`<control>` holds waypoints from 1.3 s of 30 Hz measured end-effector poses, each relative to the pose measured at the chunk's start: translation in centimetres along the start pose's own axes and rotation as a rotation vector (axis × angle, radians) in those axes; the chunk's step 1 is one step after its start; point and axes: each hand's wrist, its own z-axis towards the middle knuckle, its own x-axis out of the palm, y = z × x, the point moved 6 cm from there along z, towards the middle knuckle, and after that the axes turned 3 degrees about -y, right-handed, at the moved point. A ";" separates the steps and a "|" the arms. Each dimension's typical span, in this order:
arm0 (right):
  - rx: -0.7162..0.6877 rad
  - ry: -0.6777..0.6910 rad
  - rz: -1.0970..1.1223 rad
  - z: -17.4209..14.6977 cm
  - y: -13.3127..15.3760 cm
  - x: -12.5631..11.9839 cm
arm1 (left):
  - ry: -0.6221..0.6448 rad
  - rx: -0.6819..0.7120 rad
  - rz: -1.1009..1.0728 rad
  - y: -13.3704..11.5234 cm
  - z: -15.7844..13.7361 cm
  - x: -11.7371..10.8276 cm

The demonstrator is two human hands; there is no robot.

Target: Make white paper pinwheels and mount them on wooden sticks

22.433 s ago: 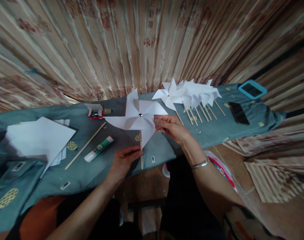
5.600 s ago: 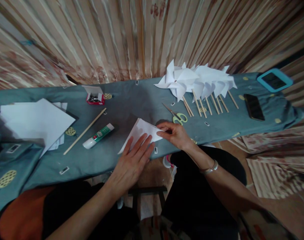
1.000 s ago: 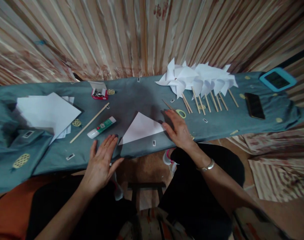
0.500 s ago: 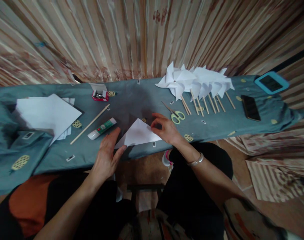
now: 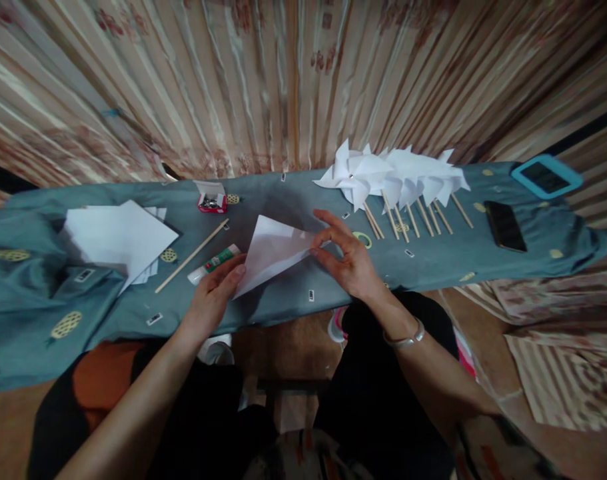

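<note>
A folded sheet of white paper [image 5: 273,250], triangular in outline, is held up a little above the cloth between my hands. My left hand [image 5: 216,290] pinches its left corner, thumb on the near side. The right corner sits between the thumb and fingers of my right hand [image 5: 346,257]. Close to my left fingers lies a glue stick [image 5: 223,259] with a green label, partly covered by them. Beyond my right hand, the green scissors [image 5: 363,239] are mostly hidden; one handle loop shows.
On the green cloth-covered table [image 5: 283,313] lie a stack of white paper [image 5: 118,233], a wooden stick [image 5: 192,255] and an open red box [image 5: 212,202] of small metal pieces. Several paper pinwheels [image 5: 393,173] on sticks, a phone [image 5: 504,227] and a blue-framed device [image 5: 547,177] are to the right.
The folded paper has risen off the table and tilted. My left hand has closed on its left corner, and my right hand has shifted right with the other corner. The whole view has shifted slightly.
</note>
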 end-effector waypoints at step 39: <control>0.442 0.215 -1.032 -0.6 -7.7 -3.7 | -0.375 0.438 0.440 -7.0 3.8 -1.7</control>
